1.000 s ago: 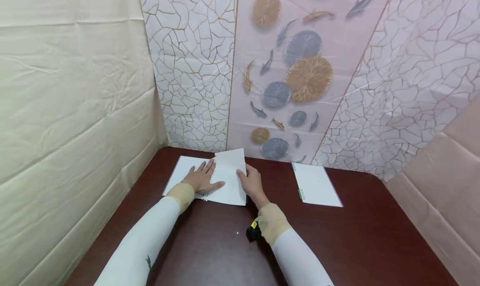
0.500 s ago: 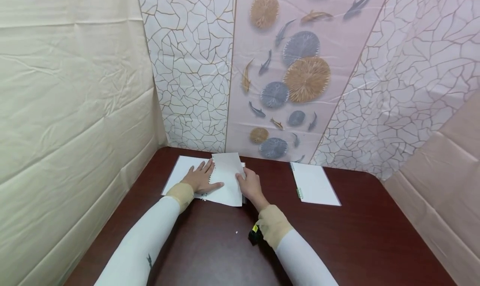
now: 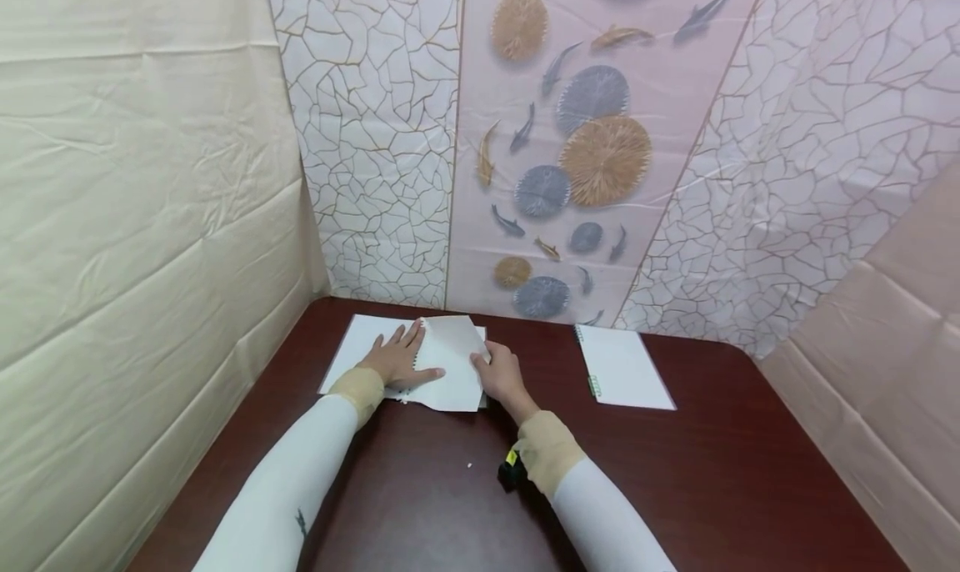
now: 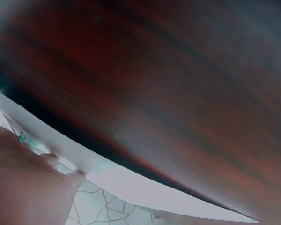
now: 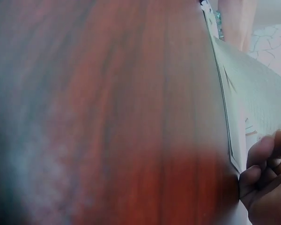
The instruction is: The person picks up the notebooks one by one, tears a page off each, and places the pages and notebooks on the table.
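A spiral notebook [image 3: 347,351] with white pages lies spread at the back left of the table. My left hand [image 3: 396,363] rests flat on it, fingers spread, over the holes at the left edge of a loose-looking white sheet [image 3: 448,380]. At that sheet's right edge my right hand [image 3: 504,373] pinches the paper between thumb and fingers. The sheet's upper right part bends. In the right wrist view, the raised sheet [image 5: 257,89] slants above the lower pages, and the curled fingers [image 5: 260,152] hold its edge. Small white paper bits show below the spine.
A second spiral notebook [image 3: 626,368] with a green mark on its spine lies to the right. One white scrap [image 3: 470,465] sits on the dark red table [image 3: 420,505]. A black thing with a yellow patch [image 3: 512,470] is at my right wrist. Cloth walls stand behind and beside.
The sheet has come down and leftward, its right edge drawing in and its upper part bending. My left hand stays flat; my right hand keeps its pinch. The head view shifts slightly.
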`<state>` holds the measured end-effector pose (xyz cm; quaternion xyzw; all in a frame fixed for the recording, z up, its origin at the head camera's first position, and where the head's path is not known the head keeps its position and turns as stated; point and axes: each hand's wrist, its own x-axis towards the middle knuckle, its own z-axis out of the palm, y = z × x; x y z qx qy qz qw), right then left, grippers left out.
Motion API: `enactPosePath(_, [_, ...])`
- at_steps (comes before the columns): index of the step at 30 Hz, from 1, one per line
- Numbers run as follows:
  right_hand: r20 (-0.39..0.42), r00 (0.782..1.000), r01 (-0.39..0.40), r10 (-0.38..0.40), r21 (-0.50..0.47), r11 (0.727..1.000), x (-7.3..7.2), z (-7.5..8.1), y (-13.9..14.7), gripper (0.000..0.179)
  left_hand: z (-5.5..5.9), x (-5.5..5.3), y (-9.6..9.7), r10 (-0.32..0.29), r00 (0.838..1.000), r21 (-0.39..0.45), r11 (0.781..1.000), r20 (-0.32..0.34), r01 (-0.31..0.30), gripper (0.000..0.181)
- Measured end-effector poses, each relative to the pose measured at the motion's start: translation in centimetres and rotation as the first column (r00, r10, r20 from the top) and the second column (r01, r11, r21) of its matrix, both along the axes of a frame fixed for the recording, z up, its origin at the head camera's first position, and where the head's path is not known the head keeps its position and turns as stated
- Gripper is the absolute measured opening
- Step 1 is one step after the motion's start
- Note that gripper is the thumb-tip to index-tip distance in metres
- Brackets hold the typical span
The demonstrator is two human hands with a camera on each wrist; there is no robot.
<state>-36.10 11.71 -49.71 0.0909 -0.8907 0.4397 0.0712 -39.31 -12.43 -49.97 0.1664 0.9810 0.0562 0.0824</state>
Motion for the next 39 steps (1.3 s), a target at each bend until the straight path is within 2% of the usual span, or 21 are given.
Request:
enactPosePath(6, [-0.01,0.999,-0.041,0.041,0.011,0.999,0.1,0.0,0.5,0.025,-1.5,-1.0,-0.3,0.01,1.0,0.0,1.0,-0.007,-0.01,0.123])
enactPosePath(9, [-0.02,0.998,-0.057,0.058,0.023,0.998,0.2,0.1,1.0,0.02,-1.8,-1.2,-0.2,0.007,1.0,0.012,1.0,-0.01,-0.007,0.124])
enactPosePath(12, [-0.022,0.997,-0.073,0.073,0.017,0.997,0.2,0.0,1.3,0.017,-1.5,-0.9,-0.2,0.007,1.0,0.022,1.0,-0.005,-0.007,0.121])
enactPosePath(18, [0.023,0.995,-0.099,0.101,-0.087,0.991,0.3,-0.2,2.1,0.021,-0.7,0.1,0.0,-0.009,1.0,0.043,0.999,-0.014,0.01,0.114])
enactPosePath(24, [0.076,0.984,-0.142,0.163,-0.229,0.963,0.0,0.0,2.6,0.033,-0.5,0.1,-0.2,-0.003,1.0,0.015,1.0,-0.013,0.003,0.111])
enactPosePath(28, [0.121,0.977,-0.138,0.175,-0.263,0.955,0.0,0.0,2.9,0.035,-0.1,0.3,-0.2,0.001,1.0,0.014,1.0,-0.005,-0.001,0.112])
enactPosePath(33, [0.137,0.983,-0.09,0.123,-0.229,0.969,0.2,0.6,3.1,0.037,0.1,0.3,-0.3,0.0,1.0,0.028,1.0,-0.001,0.0,0.111])
enactPosePath(39, [0.088,0.996,0.026,-0.01,-0.188,0.982,-0.5,2.1,4.1,0.036,-0.7,-0.2,-0.3,-0.006,1.0,0.034,0.999,-0.015,0.007,0.108])
